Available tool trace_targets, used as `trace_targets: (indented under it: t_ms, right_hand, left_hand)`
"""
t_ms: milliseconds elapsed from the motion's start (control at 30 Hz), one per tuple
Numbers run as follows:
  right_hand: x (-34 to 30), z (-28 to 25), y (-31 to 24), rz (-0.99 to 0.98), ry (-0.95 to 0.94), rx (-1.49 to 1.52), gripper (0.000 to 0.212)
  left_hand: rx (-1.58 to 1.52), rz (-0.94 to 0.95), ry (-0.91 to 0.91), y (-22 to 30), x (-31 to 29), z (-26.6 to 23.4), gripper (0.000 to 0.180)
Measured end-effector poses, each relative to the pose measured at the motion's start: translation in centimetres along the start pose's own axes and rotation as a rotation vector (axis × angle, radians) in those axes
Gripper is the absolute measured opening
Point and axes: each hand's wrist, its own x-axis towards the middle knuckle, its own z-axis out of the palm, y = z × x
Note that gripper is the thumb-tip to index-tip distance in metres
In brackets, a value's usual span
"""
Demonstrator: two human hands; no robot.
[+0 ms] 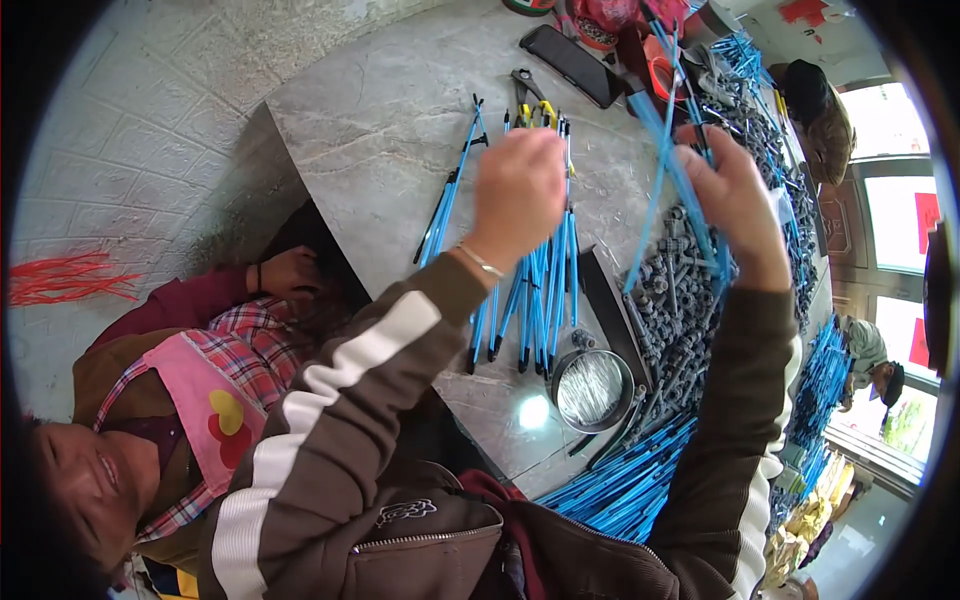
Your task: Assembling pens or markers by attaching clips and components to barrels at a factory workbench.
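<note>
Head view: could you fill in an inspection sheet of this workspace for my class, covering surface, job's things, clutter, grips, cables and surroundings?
Surface: grey marbled table.
Job's things: blue rods piled at the near edge, more bunched beneath the left hand; grey fittings heaped at right; round tin, contents unclear.
Clutter: dark phone, yellow-handled pliers beside it.
Grips: right hand has rods in its grip; left blurred, hold unclear.
Cables: nothing seen.
Surroundings: person in pink apron at left; bright windows at right.
</note>
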Motion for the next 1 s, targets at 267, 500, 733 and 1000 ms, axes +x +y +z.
trace_targets:
  t_ms: [267, 500, 733, 1000]
  right_hand:
    - [-10.2, 8.6, -1.5, -0.011, 0.058, -0.092, 0.016]
    - [-15.1, 13.5, -2.7, -0.035, -0.076, 0.004, 0.025]
    - [-13.8, 14.0, -3.5, 0.224, -0.475, 0.468, 0.026]
    - [-12.2, 15.3, -0.8, 0.03, -0.393, 0.348, 0.032]
  left_hand:
    - [-1.841, -0.993, -0.394, 3.9, -1.3, -10.7, 0.031]
    - [-1.248, -0.984, -0.336, 5.3, -4.5, -13.7, 0.028]
    - [-1.21, -1.201, -0.34, 4.5, -4.5, -14.8, 0.015]
    - [-1.167, -1.211, -0.349, 1.7, -5.9, -15.5, 0.013]
